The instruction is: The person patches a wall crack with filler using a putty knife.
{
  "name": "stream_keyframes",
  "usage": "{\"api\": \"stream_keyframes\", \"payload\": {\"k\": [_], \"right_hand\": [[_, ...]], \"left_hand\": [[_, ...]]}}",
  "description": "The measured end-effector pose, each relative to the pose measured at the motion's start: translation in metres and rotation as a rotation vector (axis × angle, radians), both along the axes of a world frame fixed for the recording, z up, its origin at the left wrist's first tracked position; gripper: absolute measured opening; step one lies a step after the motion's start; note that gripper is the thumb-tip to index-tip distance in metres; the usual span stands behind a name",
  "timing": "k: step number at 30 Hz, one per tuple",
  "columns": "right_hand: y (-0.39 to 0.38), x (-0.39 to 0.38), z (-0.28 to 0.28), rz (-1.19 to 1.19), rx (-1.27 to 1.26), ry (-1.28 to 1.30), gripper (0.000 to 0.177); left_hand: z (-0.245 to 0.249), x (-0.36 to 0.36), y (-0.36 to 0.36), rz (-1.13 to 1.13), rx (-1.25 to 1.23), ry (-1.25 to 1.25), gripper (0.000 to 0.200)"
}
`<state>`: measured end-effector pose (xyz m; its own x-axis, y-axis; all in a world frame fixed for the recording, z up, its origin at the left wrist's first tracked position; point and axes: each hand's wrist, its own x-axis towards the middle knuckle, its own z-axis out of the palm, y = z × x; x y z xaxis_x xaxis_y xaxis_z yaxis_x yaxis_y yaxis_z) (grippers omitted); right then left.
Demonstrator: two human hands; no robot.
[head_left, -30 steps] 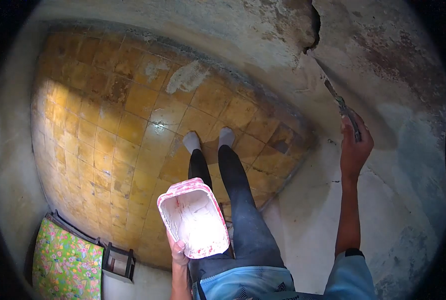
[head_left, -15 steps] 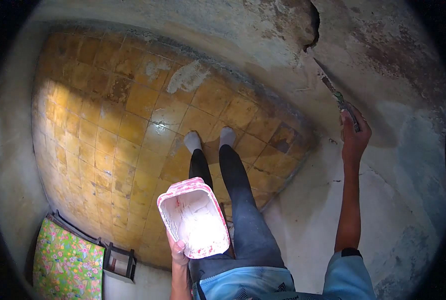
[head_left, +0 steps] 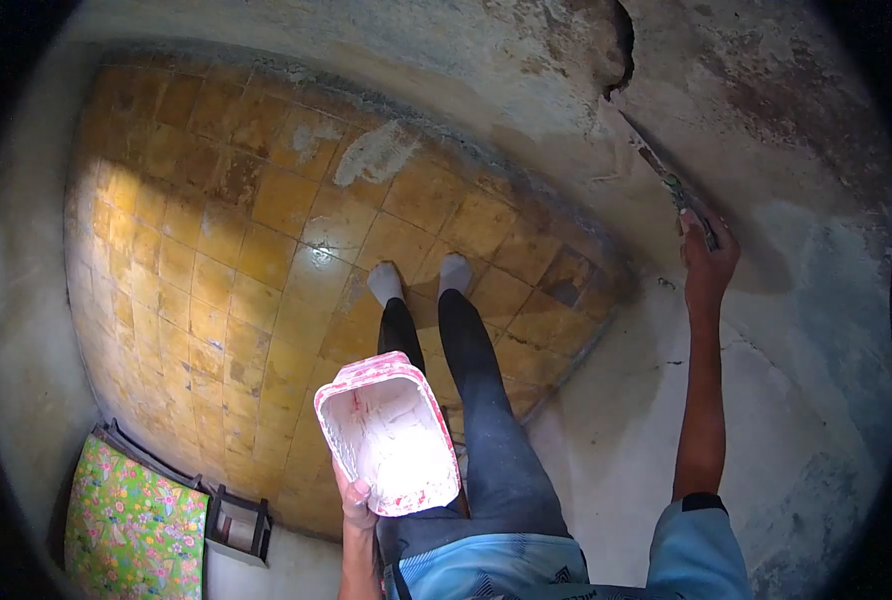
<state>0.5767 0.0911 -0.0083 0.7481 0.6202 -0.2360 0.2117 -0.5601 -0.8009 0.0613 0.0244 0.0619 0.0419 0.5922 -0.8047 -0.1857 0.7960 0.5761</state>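
As hands (head_left: 711, 258) hold tub (head_left: 376, 371), scraper (head_left: 668, 180) — lettering (head_left: 606, 594) unclear

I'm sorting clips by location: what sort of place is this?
Probably an indoor room, perhaps in a home, and rather worn. The signs are a scuffed yellow tiled floor, a stained wall with a dark gap, and a green flowered covering.

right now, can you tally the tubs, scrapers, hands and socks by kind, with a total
Tub: 1
Scraper: 1
Hands: 2, the left hand and the right hand
Socks: 2, the left sock and the right sock
Total: 6
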Motion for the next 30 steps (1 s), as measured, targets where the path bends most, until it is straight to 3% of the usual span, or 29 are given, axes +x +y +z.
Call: {"api": "stream_keyframes", "payload": {"k": [5,8,11,15,20,23,26,30], "right_hand": [[-0.026,0.000,-0.001,-0.029,0.028,0.030,0.028],[-0.011,-0.006,-0.009,0.094,0.158,-0.040,0.029],[0.010,-0.011,-0.009,0.077,0.036,0.017,0.031],[0.003,-0.005,-0.021,0.062,0.020,-0.161,0.031],[-0.011,-0.011,-0.011,-0.059,0.043,0.019,0.029],[-0.021,-0.010,-0.015,-0.060,0.051,0.027,0.028],[-0.014,-0.017,-0.001,0.104,0.022,-0.032,0.028],[0.004,-0.025,0.004,0.059,-0.024,-0.084,0.028]], "left_hand": [[0.001,0.002,-0.001,-0.011,-0.005,0.017,0.085],[-0.002,-0.002,-0.004,-0.001,0.006,0.007,0.086],[-0.004,-0.006,-0.006,-0.012,0.004,0.000,0.086],[-0.005,-0.009,-0.008,-0.031,0.010,0.004,0.086],[-0.001,-0.005,-0.006,-0.021,0.005,0.011,0.084],[-0.002,-0.005,-0.007,-0.028,0.020,0.021,0.083],[-0.003,-0.006,-0.009,-0.030,0.031,0.046,0.084],[-0.001,-0.001,-0.005,-0.021,0.021,0.038,0.085]]}}
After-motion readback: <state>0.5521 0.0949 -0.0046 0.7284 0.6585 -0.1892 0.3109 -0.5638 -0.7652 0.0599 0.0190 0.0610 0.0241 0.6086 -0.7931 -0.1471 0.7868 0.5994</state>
